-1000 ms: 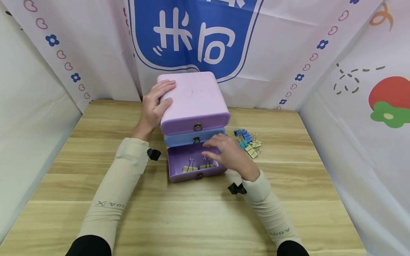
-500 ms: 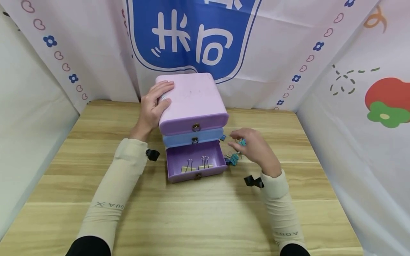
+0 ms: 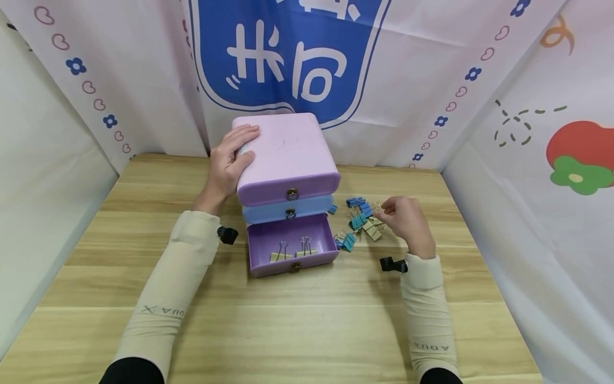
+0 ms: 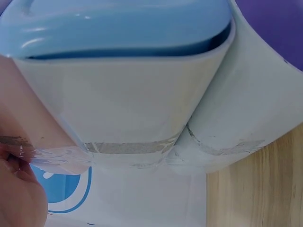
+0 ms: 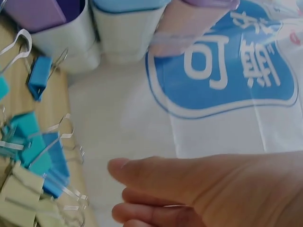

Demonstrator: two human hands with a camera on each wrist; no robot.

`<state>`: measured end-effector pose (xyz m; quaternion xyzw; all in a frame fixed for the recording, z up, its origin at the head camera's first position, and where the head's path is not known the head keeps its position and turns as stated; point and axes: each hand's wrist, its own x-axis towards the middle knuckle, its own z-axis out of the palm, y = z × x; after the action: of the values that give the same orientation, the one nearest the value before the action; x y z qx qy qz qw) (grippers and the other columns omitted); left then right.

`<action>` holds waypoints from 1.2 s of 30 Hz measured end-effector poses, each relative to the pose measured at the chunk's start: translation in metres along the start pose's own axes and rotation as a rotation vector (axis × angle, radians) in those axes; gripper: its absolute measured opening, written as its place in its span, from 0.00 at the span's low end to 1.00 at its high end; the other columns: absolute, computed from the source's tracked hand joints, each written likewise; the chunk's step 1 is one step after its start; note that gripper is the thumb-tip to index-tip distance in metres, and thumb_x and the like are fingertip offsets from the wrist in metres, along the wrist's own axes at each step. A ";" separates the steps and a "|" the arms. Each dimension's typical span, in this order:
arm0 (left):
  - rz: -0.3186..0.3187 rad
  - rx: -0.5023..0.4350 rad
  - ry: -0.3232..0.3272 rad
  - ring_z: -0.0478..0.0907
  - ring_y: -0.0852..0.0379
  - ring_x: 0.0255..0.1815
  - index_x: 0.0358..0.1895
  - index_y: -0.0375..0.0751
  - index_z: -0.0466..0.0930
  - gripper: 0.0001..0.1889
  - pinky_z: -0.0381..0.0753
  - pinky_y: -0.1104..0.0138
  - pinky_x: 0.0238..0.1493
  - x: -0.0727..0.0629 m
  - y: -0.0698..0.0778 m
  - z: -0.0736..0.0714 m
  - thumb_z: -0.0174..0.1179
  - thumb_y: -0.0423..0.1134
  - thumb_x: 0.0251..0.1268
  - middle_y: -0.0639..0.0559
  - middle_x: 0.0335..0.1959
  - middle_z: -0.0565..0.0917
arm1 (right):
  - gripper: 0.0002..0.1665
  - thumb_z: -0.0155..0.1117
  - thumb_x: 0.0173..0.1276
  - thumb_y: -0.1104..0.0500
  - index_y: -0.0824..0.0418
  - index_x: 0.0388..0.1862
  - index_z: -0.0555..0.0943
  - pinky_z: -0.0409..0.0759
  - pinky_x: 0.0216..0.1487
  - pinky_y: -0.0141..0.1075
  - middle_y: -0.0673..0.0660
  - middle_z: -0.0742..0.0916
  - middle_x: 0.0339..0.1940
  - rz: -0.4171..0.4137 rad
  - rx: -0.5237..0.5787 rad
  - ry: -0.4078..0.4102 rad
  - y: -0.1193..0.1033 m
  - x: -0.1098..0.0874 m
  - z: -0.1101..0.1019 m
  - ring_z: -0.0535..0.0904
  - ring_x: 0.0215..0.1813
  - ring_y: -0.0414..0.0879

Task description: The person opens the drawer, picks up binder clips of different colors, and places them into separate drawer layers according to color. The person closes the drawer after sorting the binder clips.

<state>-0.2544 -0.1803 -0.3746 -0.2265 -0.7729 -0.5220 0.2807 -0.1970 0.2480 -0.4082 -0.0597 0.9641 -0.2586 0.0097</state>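
Observation:
My left hand [image 3: 227,165] rests on the left edge of a small chest of drawers [image 3: 285,146] with a pink top, fingers and thumb lying over that edge. Below its purple top drawer and blue middle drawer [image 3: 312,207], the purple bottom drawer [image 3: 259,240] stands pulled out. Inside are yellow binder clips [image 3: 307,252] with wire handles up. My right hand [image 3: 408,221] is at the right side of a pile of blue, teal and yellow binder clips [image 3: 365,209]. In the right wrist view, its thumb [image 5: 137,172] is extended above loosely bent fingers, with no clip showing between them.
A blue clip [image 3: 332,209] lies close to the chest's right side, and teal and blue clips [image 3: 347,241] lie by the open drawer. Behind the wooden table [image 3: 288,320] hangs a printed white cloth [image 3: 384,106]; more cloth borders both sides.
My right hand has moved from over the open drawer, across the clips, to the pile's right side. The left hand stays on the chest.

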 end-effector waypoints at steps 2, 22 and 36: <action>0.000 0.001 0.003 0.72 0.51 0.78 0.64 0.42 0.86 0.25 0.60 0.64 0.84 0.000 0.000 0.000 0.58 0.43 0.64 0.49 0.69 0.84 | 0.18 0.72 0.72 0.55 0.69 0.50 0.88 0.88 0.51 0.53 0.67 0.92 0.46 0.019 -0.005 -0.012 0.004 0.000 0.001 0.89 0.47 0.59; -0.036 -0.033 0.014 0.70 0.36 0.78 0.63 0.23 0.81 0.26 0.57 0.61 0.87 -0.004 0.045 0.001 0.51 0.33 0.64 0.28 0.68 0.80 | 0.13 0.70 0.71 0.59 0.66 0.48 0.87 0.87 0.49 0.51 0.66 0.91 0.46 0.067 0.010 -0.076 0.023 0.013 0.022 0.87 0.47 0.58; -0.025 -0.035 0.016 0.70 0.35 0.78 0.62 0.23 0.82 0.25 0.58 0.59 0.86 -0.004 0.044 0.001 0.52 0.33 0.64 0.28 0.68 0.80 | 0.07 0.71 0.72 0.61 0.64 0.44 0.87 0.88 0.45 0.47 0.61 0.92 0.40 0.026 0.014 -0.056 0.011 0.010 0.014 0.88 0.41 0.53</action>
<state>-0.2237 -0.1639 -0.3476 -0.2175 -0.7643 -0.5406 0.2764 -0.2078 0.2496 -0.4259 -0.0543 0.9623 -0.2635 0.0405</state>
